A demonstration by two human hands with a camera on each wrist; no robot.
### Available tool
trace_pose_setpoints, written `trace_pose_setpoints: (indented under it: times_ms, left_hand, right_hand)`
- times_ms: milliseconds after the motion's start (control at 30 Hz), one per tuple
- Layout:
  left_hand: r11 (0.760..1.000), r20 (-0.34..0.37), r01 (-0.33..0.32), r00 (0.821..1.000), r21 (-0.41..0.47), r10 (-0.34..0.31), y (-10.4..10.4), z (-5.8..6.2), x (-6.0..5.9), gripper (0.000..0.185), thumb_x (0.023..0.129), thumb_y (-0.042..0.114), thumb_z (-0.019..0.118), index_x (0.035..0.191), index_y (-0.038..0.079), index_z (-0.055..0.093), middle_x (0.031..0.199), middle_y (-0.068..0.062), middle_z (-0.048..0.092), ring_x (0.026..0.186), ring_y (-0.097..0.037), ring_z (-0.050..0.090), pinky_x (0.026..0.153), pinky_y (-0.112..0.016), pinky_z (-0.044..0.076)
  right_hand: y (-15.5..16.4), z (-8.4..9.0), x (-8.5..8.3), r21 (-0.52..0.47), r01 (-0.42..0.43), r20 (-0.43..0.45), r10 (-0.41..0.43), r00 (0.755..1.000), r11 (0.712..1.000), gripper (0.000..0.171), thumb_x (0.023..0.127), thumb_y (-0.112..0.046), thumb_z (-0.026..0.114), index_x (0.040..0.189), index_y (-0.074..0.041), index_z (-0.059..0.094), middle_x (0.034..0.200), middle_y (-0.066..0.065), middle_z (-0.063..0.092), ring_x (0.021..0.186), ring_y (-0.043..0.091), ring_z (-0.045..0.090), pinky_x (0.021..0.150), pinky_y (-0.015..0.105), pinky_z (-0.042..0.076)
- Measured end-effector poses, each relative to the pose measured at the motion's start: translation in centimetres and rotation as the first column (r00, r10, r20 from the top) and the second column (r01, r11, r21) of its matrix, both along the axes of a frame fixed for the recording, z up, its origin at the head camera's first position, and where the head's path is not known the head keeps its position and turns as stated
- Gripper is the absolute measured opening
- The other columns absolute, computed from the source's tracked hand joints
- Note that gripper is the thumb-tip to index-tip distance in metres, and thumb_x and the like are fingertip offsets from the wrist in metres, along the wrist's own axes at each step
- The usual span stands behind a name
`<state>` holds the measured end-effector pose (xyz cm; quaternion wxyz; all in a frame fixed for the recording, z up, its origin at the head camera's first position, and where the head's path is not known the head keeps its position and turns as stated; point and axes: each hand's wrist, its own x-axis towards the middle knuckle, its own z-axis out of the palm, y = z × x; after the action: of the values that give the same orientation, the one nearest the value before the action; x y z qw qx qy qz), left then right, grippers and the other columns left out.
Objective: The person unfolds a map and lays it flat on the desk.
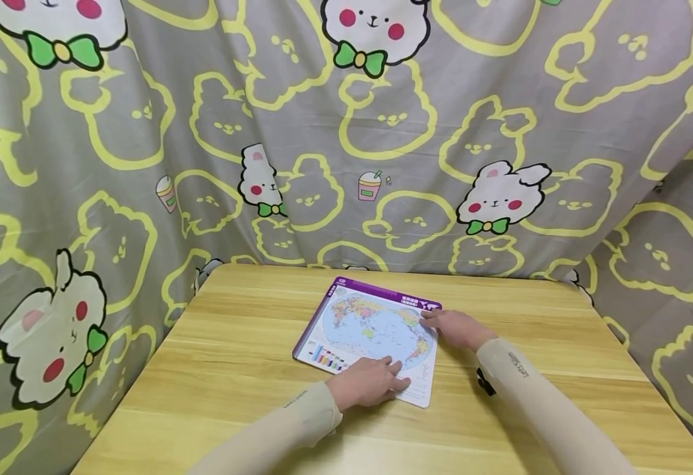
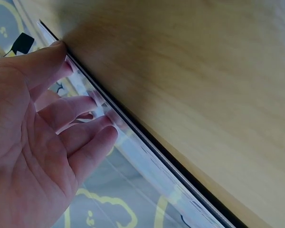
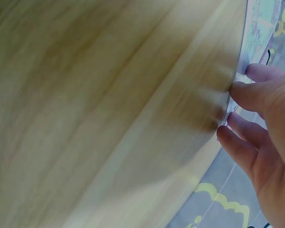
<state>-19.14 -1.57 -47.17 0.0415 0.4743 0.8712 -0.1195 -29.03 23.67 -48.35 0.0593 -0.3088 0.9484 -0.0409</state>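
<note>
Touching a flat map board (image 1: pixel 372 333), 2 bare hands appear in the head view, which alone shows the whole printed face. The left hand (image 1: pixel 366 380) lies over the board's near edge, its fingers spread on the print; the right hand (image 1: pixel 455 328) lies at the right edge, by the far corner, fingers reaching onto the face. Between and beyond the 2 hands spreads a coloured world map; a purple border runs along the board's far side, and a small bar chart (image 1: pixel 327 357) sits just left of the left fingers. Behind each hand is a beige sleeve (image 1: pixel 527 373); a dark object (image 1: pixel 485 381) shows below the right wrist. Under the hands lies a wooden table (image 1: pixel 233 343), and beyond them hangs a rabbit-print curtain (image 1: pixel 382 218).

Left wrist view: the palm side, hidden above, is visible. The fingers are spaced and slightly bent, tips against the printed face, with the thumb at the board's dark edge. A black tab (image 2: pixel 23 43) appears beyond the thumb.

Right wrist view: the board is a thin strip beside the fingertips. The digits are spread, tips at its edge and face; whether they press cannot be told.
</note>
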Motion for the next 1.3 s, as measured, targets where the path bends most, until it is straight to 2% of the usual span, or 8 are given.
trace_pose_setpoints:
  times_ms: [300,533,900,1300]
  left_hand:
    - [1.000,0.010,0.000,1.000,0.014,0.000,0.00,-0.21,-0.15,0.040,0.097,0.038,0.051,0.136,0.039,0.050,0.143,0.001,0.046,0.128,-0.021,0.045,0.094,-0.039,0.047]
    - [1.000,0.028,-0.010,1.000,0.020,0.009,0.04,-0.42,0.04,0.040,0.097,0.038,0.051,0.137,0.039,0.050,0.143,0.000,0.045,0.128,-0.022,0.045,0.094,-0.039,0.047]
    - [1.000,-0.001,-0.016,1.000,0.000,0.016,0.72,-0.51,0.12,0.042,0.098,0.037,0.049,0.140,0.037,0.045,0.145,0.000,0.043,0.129,-0.022,0.044,0.094,-0.037,0.047]
    - [0.999,0.060,-0.051,0.997,0.016,0.050,0.38,-0.17,0.39,0.043,0.100,0.035,0.043,0.143,0.034,0.041,0.148,-0.001,0.038,0.133,-0.022,0.038,0.099,-0.036,0.043]
  right_hand:
    - [0.45,-0.24,-0.27,-0.018,-0.020,-0.006,0.020,1.000,1.000,0.037,0.096,-0.004,0.048,0.130,-0.012,0.059,0.140,0.011,0.048,0.125,0.037,0.046,0.103,0.052,0.035]
    - [0.38,-0.05,-0.15,-0.021,-0.017,0.022,0.018,1.000,1.000,0.036,0.096,-0.003,0.048,0.130,-0.012,0.059,0.139,0.013,0.048,0.124,0.039,0.046,0.102,0.054,0.035]
    - [0.42,0.37,0.04,0.001,-0.028,-0.013,0.028,1.000,1.000,0.036,0.098,-0.006,0.043,0.131,-0.009,0.057,0.141,0.014,0.046,0.128,0.039,0.041,0.103,0.056,0.032]
    - [0.74,-0.10,-0.31,0.008,-0.046,0.011,0.046,0.999,0.999,0.039,0.100,-0.008,0.039,0.136,-0.010,0.052,0.145,0.012,0.041,0.132,0.038,0.036,0.104,0.055,0.031]
